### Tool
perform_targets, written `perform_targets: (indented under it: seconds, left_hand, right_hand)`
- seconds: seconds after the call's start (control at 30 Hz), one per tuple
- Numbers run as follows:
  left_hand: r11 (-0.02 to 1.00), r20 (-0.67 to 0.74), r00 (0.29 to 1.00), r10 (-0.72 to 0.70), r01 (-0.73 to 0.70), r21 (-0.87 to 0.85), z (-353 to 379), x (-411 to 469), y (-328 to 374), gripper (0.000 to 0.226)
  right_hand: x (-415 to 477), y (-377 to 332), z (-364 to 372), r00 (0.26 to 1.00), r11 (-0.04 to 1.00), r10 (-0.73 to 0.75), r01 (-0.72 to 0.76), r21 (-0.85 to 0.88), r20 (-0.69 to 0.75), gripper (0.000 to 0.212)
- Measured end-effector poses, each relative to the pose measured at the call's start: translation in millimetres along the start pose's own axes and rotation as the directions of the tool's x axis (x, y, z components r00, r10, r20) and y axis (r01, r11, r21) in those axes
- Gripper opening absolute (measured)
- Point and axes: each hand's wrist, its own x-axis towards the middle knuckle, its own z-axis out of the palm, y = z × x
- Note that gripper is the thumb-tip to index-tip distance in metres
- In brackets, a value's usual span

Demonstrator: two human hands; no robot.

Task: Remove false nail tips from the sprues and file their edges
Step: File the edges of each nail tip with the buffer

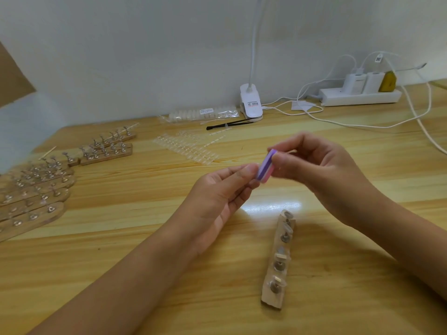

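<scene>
While clear sprues of nail tips lie toward the table's back edge, well apart from both hands, the left hand pinches its fingertips together against the lower end of the purple-and-pink file; whether a tip sits between them is too blurred to tell. The right hand grips the file's upper end, and a wooden strip lies near the front edge.
</scene>
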Motion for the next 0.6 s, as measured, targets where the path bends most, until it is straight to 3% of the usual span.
perform_targets:
  seconds: [0.07,0.37,0.47,0.6]
  left_hand:
    - [1.000,0.000,1.000,-0.001,0.001,-0.007,1,0,0,0.036]
    - [0.999,-0.013,1.000,-0.007,0.006,-0.045,2,-1,0,0.033]
    - [1.000,-0.006,1.000,-0.006,0.005,-0.022,3,-1,0,0.027]
    - [0.999,-0.006,1.000,-0.006,0.007,0.045,3,-2,-1,0.033]
  right_hand:
    - [-1,1,2,0.999,1.000,0.016,-0.015,-0.023,0.037,0.029]
    - [0,7,2,0.998,0.999,-0.022,0.024,0.039,-0.066,0.034]
    - [1,4,0,1.000,1.000,0.001,-0.002,0.026,0.010,0.032]
    - [3,1,-6,1.000,0.999,-0.009,0.009,-0.054,0.000,0.032]
